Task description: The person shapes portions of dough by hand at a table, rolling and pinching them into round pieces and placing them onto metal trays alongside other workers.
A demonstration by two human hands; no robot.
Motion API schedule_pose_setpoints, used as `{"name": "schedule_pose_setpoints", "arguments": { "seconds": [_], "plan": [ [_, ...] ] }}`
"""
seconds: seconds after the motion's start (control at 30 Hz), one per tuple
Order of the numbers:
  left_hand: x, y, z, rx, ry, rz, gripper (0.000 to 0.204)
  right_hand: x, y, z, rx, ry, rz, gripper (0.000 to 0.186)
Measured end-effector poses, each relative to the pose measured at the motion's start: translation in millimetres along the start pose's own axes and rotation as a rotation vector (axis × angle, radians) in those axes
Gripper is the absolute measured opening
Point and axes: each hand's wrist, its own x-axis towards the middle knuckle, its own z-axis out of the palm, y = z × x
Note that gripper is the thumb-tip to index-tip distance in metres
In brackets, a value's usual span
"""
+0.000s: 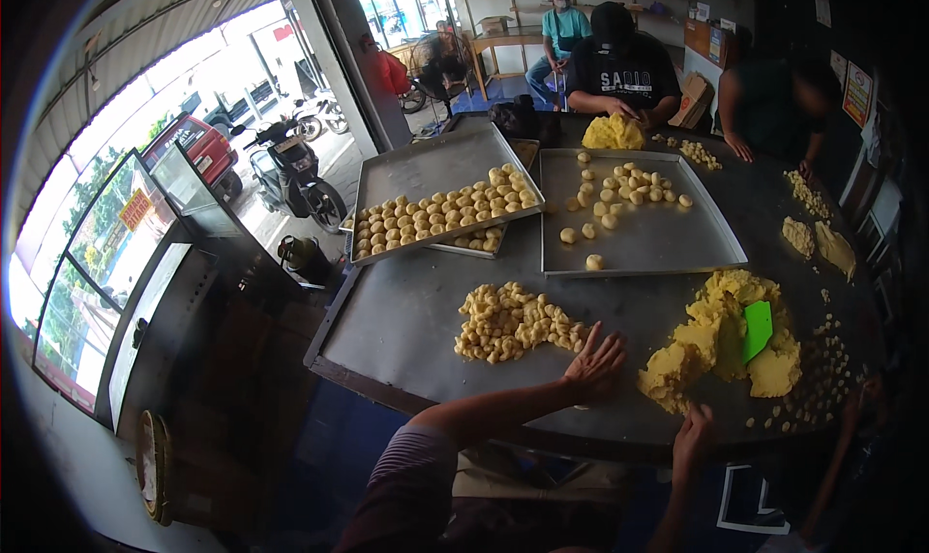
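Note:
My left hand (pixel 595 364) lies low over the metal table with its fingers stretched out. It is at the right end of a heap of small pale-yellow dough pieces (pixel 513 323). My right hand (pixel 693 435) is closed, its fingers curled at the near edge of a large crumbly yellow dough mass (pixel 724 326). Whatever sits in those fingers is too small to make out. A bright green flat scraper (pixel 758 331) leans in the dough mass.
Beyond my hands, one tray (pixel 426 171) holds rows of round dough balls; another tray (pixel 658 248) holds scattered balls. Small dough bits (pixel 823 374) lie at the right. Co-workers stand at the far side (pixel 619 69) and right side (pixel 774 103). The table edge (pixel 377 387) runs near me.

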Motion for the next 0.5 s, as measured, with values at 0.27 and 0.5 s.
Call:
{"name": "schedule_pose_setpoints", "arguments": {
  "seconds": [0.27,0.5],
  "plan": [
    [-14,10,7,-0.043,0.101,-0.120,0.043,8,11,-33,-0.045,-0.019,-0.023,0.038],
    [-7,32,0,-0.058,-0.003,-0.466,0.039,-17,9,-20,-0.128,-0.084,0.083,0.054]
  ]
}}
